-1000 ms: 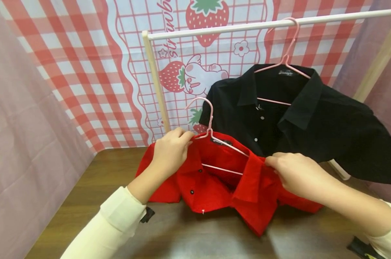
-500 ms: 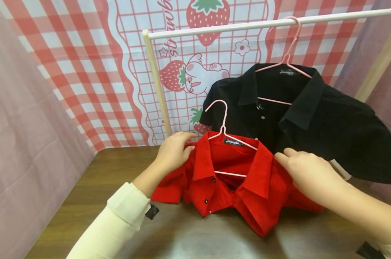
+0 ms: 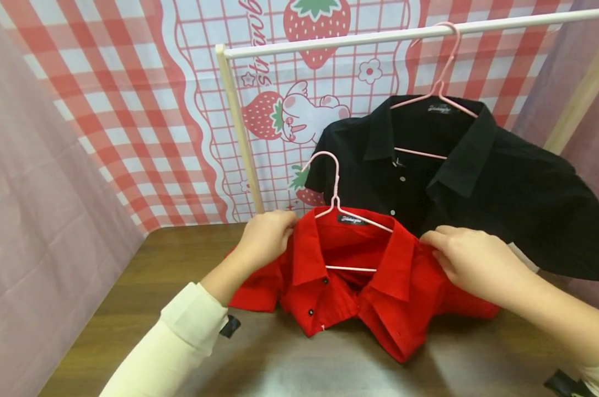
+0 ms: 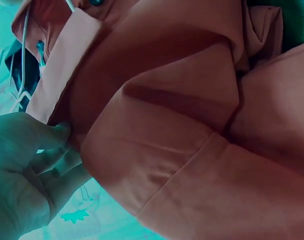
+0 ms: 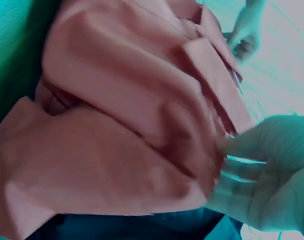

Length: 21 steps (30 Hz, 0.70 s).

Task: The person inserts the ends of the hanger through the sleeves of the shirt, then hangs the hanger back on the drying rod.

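Observation:
A red short-sleeved shirt (image 3: 309,253) with dark buttons hangs on a pink wire hanger (image 3: 336,184), its collar spread and its front falling toward the table. At the shoulder on the left side of the head view, my left hand (image 3: 267,237) pinches the cloth between thumb and fingers. The left wrist view shows that thumb (image 4: 59,132) on the fabric beside the collar. My right hand (image 3: 465,259) pinches the other shoulder, and in the right wrist view its fingertips (image 5: 222,147) meet the cloth edge. The hanger's hook stands up free between both hands.
Behind, a black shirt (image 3: 523,193) hangs on another pink hanger (image 3: 443,71) from the white rail (image 3: 329,45) of a wooden-legged rack. The brown table (image 3: 130,309) lies below. A strawberry-print checked cloth (image 3: 130,110) covers the back.
The red shirt and hanger have shifted a little to the right since a second ago, and the collar has settled flatter. My left hand loosened at the shoulder midway, then took the cloth again.

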Available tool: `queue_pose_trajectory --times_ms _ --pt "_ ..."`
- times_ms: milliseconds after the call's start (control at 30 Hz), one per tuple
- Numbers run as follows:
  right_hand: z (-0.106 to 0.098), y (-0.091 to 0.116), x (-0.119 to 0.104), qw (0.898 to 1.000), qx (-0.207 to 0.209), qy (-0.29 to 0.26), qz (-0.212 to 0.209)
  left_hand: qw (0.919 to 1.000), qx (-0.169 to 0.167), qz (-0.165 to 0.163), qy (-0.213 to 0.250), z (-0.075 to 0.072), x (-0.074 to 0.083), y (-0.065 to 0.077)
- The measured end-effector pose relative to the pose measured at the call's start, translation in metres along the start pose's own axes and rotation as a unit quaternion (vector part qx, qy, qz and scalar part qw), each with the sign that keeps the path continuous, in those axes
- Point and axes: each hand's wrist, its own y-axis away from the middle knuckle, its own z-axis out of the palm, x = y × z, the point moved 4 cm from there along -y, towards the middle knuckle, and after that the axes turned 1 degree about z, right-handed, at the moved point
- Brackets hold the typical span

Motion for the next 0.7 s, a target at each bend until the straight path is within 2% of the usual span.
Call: queue_pose_trajectory --times_ms 133,267,567,700 --pt "0.004 -0.005 0.006 0.998 -0.022 -0.062 0.014 0.9984 0.036 0.033 -0.028 -0.003 0.01 0.002" --pt "0.008 -0.007 0.006 0.996 -0.033 -0.076 0.015 0.9965 0.059 0.049 -0.032 -0.004 0.017 0.004" --pt "0.001 -0.01 0.004 0.997 -0.029 -0.068 -0.001 0.9966 0.076 0.03 -0.007 -0.008 0.013 0.003" --pt "-0.007 -0.012 0.008 0.997 -0.038 -0.063 0.008 0.996 0.084 0.03 0.009 -0.013 0.01 -0.001"
